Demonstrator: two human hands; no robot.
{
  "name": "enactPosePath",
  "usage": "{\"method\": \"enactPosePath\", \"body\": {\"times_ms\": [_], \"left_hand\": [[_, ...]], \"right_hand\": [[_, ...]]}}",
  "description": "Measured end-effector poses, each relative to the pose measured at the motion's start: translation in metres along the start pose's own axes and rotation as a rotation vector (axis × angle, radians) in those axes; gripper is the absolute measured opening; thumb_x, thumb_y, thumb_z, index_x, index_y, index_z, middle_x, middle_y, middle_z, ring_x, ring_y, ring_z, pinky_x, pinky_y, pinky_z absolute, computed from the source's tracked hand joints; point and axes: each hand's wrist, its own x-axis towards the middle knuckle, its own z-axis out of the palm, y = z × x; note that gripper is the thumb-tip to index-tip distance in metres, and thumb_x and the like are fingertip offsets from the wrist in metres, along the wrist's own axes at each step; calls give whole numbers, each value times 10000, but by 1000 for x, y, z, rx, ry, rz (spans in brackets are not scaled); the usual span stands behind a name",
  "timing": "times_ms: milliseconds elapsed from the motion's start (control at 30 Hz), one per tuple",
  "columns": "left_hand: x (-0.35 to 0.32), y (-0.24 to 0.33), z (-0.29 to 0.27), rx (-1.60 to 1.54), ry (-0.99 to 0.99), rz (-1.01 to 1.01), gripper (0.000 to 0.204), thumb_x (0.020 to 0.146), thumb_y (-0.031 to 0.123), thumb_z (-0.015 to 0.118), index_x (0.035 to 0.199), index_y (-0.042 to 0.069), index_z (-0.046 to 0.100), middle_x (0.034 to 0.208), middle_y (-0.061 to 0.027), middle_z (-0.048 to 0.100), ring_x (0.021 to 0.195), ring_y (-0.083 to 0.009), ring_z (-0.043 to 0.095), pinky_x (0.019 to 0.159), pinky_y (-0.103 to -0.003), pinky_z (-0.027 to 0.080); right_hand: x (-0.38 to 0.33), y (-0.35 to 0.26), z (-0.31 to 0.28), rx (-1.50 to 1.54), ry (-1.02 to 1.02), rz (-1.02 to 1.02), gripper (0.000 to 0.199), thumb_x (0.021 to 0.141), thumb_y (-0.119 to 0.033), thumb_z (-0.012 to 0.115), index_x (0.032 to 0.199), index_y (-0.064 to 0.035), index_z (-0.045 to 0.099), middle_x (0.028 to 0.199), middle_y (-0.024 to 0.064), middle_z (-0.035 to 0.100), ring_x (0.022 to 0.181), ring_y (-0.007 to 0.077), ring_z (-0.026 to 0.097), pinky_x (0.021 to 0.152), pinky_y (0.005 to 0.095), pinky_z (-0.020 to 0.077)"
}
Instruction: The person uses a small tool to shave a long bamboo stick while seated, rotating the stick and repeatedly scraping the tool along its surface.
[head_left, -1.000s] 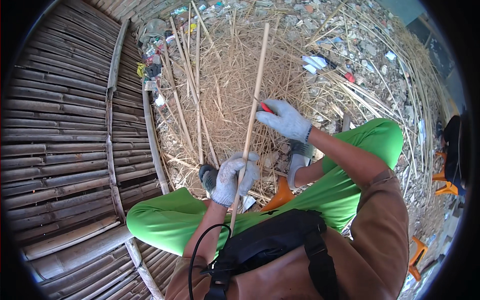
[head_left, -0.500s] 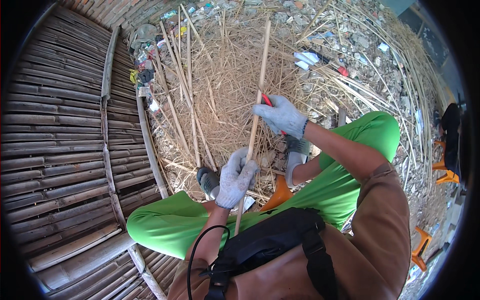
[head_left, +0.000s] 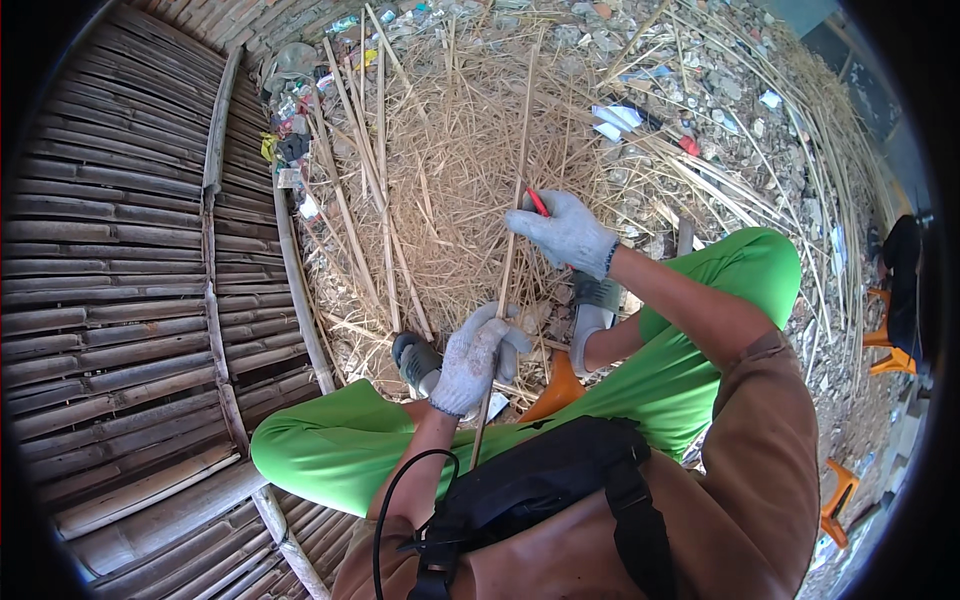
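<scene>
A long, pale bamboo strip (head_left: pixel 515 232) stretches away from near my waist over the straw-like shavings, its narrow edge toward me. My left hand (head_left: pixel 478 358), in a whitish knitted glove, is closed round the lower part of the strip, with fingertips showing on its far side. Farther along, my right hand (head_left: pixel 566 234), gloved too, is closed on a red-handled tool (head_left: pixel 538 203). Its thumb side lies against the strip. Only bits of red show at the top and bottom of the fist; the tool's blade or jaws are hidden.
Shavings (head_left: pixel 460 170) cover the ground ahead, with several bamboo strips (head_left: pixel 383 190) lying at their left. A slatted bamboo platform (head_left: pixel 120 310) fills the left side. More thin strips (head_left: pixel 700 175) and rubble lie right. Beneath me shows an orange stool (head_left: pixel 555 392).
The bamboo strip has turned on its long axis and now shows a narrower face. My left hand's fingers have shifted around it. My right hand has stayed nearly in place, rolling slightly.
</scene>
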Motion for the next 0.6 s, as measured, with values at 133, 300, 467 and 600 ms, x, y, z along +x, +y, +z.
{"method": "enactPosePath", "body": {"times_ms": [133, 300, 467, 600], "left_hand": [[-1, -1, 0, -139, -11, -21, 420, 1116, 260, 541, 1391, -56, 582, 848, -120, 720, 522, -132, 594, 470, -243, 476], [2, -3, -3, -298, -43, -92, 465, 1077, 297, 592, 1361, -72, 595, 827, -141, 709, 514, -148, 586, 463, -256, 463], [2, 2, -1, -350, -57, -136, 474, 1076, 334, 612, 1343, -57, 615, 861, -134, 716, 529, -157, 589, 464, -270, 456], [2, -4, -3, -306, -63, -143, 453, 1106, 356, 618, 1338, -32, 627, 891, -123, 730, 549, -155, 608, 474, -265, 469]], "right_hand": [[0, 2, 2, 50, 12, 8, 401, 1023, -445, 760, 963, -64, 653, 708, -34, 560, 574, 76, 529, 516, 292, 456], [1, 8, -2, 127, -20, 9, 363, 1033, -417, 730, 963, -69, 650, 725, -31, 570, 574, 79, 523, 509, 295, 448], [0, 2, -1, 113, 25, -26, 347, 1036, -379, 726, 929, -65, 625, 695, -19, 565, 558, 88, 534, 492, 310, 448], [4, 4, -8, 240, -12, -16, 346, 1040, -354, 732, 926, -48, 618, 676, 1, 578, 509, 105, 540, 460, 313, 442]]}}
